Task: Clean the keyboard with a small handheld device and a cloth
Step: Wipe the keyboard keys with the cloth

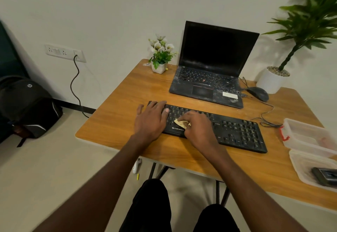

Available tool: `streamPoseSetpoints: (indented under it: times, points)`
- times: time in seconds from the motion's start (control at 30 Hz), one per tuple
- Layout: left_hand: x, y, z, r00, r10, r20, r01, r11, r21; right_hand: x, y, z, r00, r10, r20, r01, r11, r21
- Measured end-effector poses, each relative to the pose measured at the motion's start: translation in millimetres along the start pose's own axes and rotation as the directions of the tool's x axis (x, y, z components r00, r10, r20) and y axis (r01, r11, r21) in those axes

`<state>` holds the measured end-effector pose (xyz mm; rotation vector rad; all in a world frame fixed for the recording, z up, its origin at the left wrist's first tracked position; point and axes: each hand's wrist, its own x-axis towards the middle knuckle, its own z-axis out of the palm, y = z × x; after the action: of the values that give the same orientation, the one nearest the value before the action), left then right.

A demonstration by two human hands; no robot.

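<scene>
A black keyboard (237, 131) lies across the middle of the wooden table (116, 122). My left hand (151, 118) rests flat on the keyboard's left end, fingers spread over the keys. My right hand (198, 124) presses a crumpled pale yellow cloth (179, 122) onto the keys near the keyboard's middle left; most of the cloth is hidden under the fingers. A dark handheld device (326, 175) lies in a clear plastic tub at the right edge.
A dusty open laptop (209, 78) stands behind the keyboard, with a black mouse (258, 93) and its cable to its right. A small flower pot (159, 66) sits at the back left. Two clear plastic tubs (306, 135) occupy the right. A backpack (27, 107) leans on the floor at left.
</scene>
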<state>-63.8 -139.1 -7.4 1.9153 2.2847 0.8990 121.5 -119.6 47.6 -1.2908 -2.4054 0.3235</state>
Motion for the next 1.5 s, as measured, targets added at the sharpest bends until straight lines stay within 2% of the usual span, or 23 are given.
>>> streamPoseSetpoints:
  times: [0.13,0.27,0.37,0.5,0.63,0.83,0.97,1.07,1.17,1.23,1.3,1.4,1.5]
  points:
    - [1,-5,5,1.000,0.013,-0.025,-0.013,1.000,0.025,-14,26,-18,0.996,0.090,0.016,-0.087,0.984,-0.154]
    - [2,-5,7,0.998,0.014,-0.054,-0.012,0.999,0.030,-15,42,-31,0.988,0.153,-0.007,-0.152,0.977,-0.149]
    - [0,-3,6,0.999,0.017,-0.048,-0.016,1.000,0.022,-2,26,-20,0.994,0.093,-0.053,-0.095,0.995,-0.037]
    - [-1,-1,4,0.998,-0.003,-0.067,0.005,1.000,0.022,-9,16,-6,0.999,-0.040,0.011,0.040,0.996,-0.073]
    - [-1,1,5,0.998,0.006,-0.070,-0.004,1.000,0.023,-53,39,-19,0.995,-0.101,0.001,0.101,0.994,-0.031]
    - [-1,0,3,0.998,0.025,-0.050,-0.024,1.000,0.015,-46,15,-14,1.000,0.016,-0.026,-0.019,0.992,-0.124]
    - [0,0,3,0.998,0.030,-0.061,-0.029,0.999,0.015,-72,24,-16,0.992,-0.116,0.057,0.125,0.976,-0.177]
    - [0,-1,4,0.997,0.043,-0.062,-0.041,0.999,0.028,-79,47,-31,0.999,-0.028,0.042,0.036,0.978,-0.204]
    - [0,-2,6,0.997,0.049,-0.062,-0.046,0.998,0.043,-67,58,-38,0.981,0.137,-0.135,-0.146,0.987,-0.060]
    - [1,-4,6,0.997,0.047,-0.059,-0.044,0.998,0.042,-52,52,-35,0.964,0.149,-0.221,-0.153,0.988,0.001]
    - [0,-4,5,0.997,0.049,-0.058,-0.046,0.998,0.048,-42,45,-30,0.974,0.104,-0.202,-0.105,0.994,0.003]
    - [0,-3,6,0.997,0.049,-0.061,-0.046,0.998,0.049,-41,46,-19,0.996,-0.014,-0.083,0.007,0.996,-0.091]
    - [2,-3,8,0.998,0.042,-0.056,-0.039,0.998,0.055,-43,52,-20,0.991,0.072,-0.115,-0.085,0.990,-0.111]
